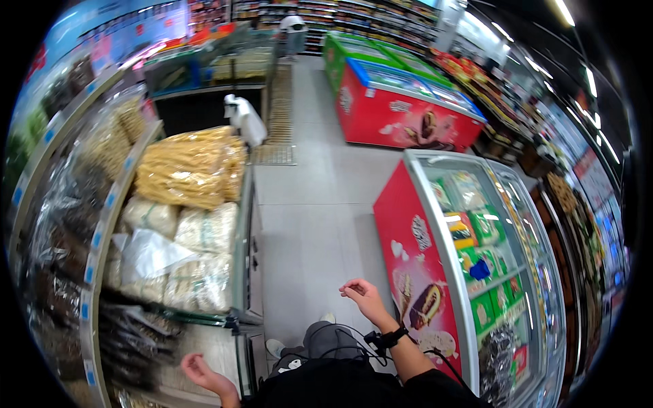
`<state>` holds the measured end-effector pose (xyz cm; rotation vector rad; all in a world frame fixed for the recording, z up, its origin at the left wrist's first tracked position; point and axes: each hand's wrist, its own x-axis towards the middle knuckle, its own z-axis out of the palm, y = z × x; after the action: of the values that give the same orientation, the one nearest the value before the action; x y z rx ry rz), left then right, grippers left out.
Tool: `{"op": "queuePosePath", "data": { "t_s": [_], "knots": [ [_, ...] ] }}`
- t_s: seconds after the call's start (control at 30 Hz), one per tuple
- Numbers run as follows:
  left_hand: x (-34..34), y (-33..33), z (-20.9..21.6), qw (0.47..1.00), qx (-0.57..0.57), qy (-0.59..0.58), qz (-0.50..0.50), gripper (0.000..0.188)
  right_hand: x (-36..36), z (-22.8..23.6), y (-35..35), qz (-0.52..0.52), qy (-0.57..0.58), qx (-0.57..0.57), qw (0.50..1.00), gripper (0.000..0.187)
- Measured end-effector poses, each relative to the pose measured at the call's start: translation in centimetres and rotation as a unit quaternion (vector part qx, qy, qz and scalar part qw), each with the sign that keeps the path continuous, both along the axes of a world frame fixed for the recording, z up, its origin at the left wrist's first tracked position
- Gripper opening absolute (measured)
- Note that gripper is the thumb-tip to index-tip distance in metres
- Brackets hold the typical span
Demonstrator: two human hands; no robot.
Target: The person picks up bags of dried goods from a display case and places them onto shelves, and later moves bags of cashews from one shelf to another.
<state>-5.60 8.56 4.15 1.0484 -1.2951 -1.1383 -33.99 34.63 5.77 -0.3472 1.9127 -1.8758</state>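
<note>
My left hand (203,375) hovers low on the left, over a pale counter surface (212,340). Its fingers are loosely bent and apart, and I see nothing in them. Close to it lie dark goods in clear plastic bags (139,340). My right hand (364,298) is held out over the grey aisle floor, left of a red chest freezer (401,238). Its fingers curve slightly with a gap to the thumb, and no object shows in them. A black band with a small device (388,337) sits on my right wrist, with a dark cable nearby.
Left, a display bin holds large yellow bagged goods (183,166), white bagged packs (207,231) and a loose clear plastic sheet (151,253). A white bag (248,121) hangs at its far corner. More freezers (381,112) stand ahead; a person (294,30) is far down the aisle (299,183).
</note>
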Motion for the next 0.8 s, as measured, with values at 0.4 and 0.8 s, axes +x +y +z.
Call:
{"op": "queuePosePath", "data": {
  "t_s": [0.4,0.8],
  "knots": [
    [-14.0,18.2,6.0,0.862,-0.074,-0.210,-0.455,0.022,-4.5,5.6,25.0,-0.222,0.064,0.018,0.973,0.015],
    [-30.8,53.2,5.2,0.711,0.021,-0.233,-0.663,0.017,10.7,2.4,73.0,-0.744,0.078,0.184,0.638,0.012]
  ]
}}
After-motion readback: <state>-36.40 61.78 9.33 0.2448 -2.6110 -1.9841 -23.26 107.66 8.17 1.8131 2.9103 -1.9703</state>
